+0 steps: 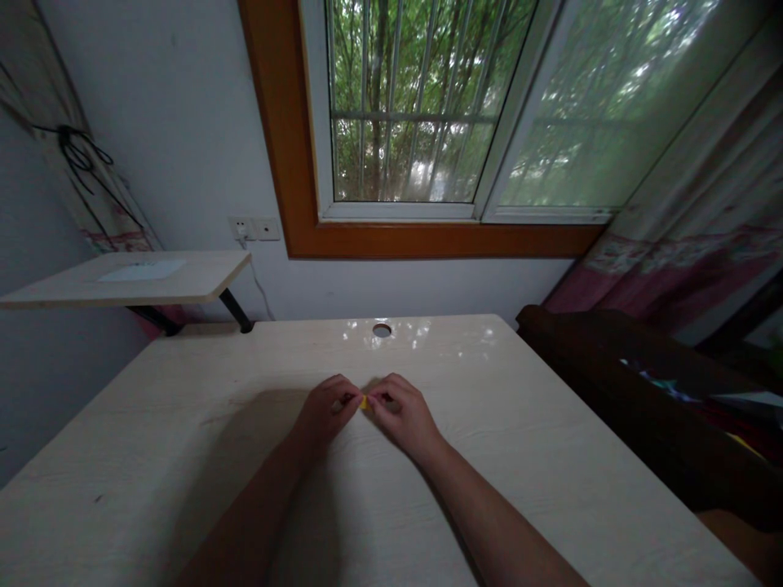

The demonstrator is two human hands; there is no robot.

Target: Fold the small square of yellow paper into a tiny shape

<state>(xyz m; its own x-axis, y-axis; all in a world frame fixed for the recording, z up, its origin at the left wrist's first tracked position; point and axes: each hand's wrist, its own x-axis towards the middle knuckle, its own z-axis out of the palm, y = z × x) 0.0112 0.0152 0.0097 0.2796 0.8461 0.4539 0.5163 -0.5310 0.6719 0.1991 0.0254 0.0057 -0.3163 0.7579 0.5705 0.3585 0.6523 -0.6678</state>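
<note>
Between the fingertips of both hands is a small yellow piece point(364, 403), mostly hidden, so its kind cannot be made out. My left hand point(329, 409) pinches its left side with thumb and forefinger. From the right, my right hand point(402, 414) pinches the other side the same way. Both hands are close together, just over the middle of the pale wooden desk point(489, 489).
A raised shelf point(201, 277) on black legs stands at the back left with a white paper point(143, 271) on it. The desk has a round cable hole point(382, 331) near its back edge. Dark furniture point(599, 391) stands beyond the right edge.
</note>
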